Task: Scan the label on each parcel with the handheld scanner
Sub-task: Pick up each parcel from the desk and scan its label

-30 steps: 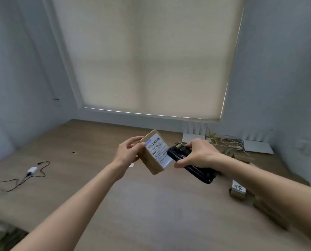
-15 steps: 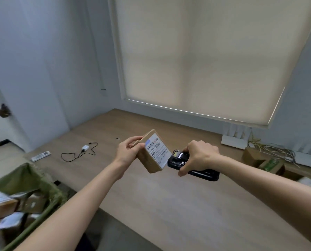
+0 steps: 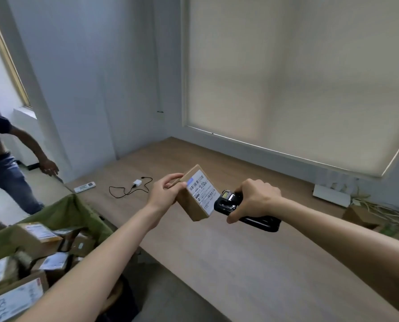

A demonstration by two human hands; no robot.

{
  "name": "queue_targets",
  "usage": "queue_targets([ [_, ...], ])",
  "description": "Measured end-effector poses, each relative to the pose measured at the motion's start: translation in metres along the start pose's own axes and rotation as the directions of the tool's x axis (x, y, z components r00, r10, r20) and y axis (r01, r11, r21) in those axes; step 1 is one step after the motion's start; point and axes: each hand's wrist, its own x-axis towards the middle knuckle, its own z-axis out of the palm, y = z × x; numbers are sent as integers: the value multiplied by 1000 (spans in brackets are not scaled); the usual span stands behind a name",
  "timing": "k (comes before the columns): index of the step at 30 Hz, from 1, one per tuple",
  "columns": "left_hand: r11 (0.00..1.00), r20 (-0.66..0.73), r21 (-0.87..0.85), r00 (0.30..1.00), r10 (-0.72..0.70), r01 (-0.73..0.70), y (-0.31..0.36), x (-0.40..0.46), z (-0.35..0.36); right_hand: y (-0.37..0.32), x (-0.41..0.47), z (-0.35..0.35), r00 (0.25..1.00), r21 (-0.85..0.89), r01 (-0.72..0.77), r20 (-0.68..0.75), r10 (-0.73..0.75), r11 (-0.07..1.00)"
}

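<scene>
Left hand [image 3: 163, 194] gripping parcel [image 3: 195, 201] above table [image 3: 252, 252]; right hand [image 3: 255, 199] wrapped round scanner [image 3: 231, 205], nose at label [image 3: 202, 191] (very close). Risk: tilted label, misread.

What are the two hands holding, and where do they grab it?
The left hand holds the small brown parcel by its left edge. The right hand wraps around the middle of the black scanner, aimed at the label.
</scene>
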Motion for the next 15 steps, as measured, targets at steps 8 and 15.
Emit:
queue_targets([
  [8,976,-144,-197,983,-118,88,-9,-5,-100,-96,24,26,989,539,45,92,-112,841],
  [15,939,-151,-284,958,-245,195,-37,-24,-199,-214,47,63,954,719,86,141,-265,690],
])
